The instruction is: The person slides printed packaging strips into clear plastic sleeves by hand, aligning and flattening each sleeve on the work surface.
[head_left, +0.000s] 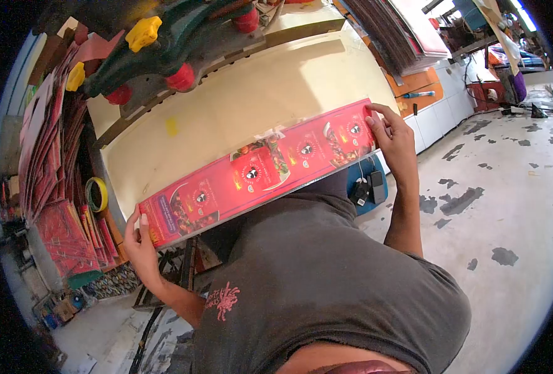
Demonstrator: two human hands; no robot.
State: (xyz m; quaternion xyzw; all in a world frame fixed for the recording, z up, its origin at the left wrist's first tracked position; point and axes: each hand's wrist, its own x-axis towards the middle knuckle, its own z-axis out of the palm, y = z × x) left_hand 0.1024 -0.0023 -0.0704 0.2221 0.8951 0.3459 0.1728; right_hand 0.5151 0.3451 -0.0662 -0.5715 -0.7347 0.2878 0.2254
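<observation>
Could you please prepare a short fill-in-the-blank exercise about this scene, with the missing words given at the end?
1. The left hand and the right hand hold the long printed strip at its opposite ____.
2. The round roll, which looks like tape, is coloured ____.
3. The dark green fixture shows ____ yellow knobs.

Missing words: ends; yellow; two.

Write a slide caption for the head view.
Left hand and right hand hold a long red printed strip by its ends.
</observation>
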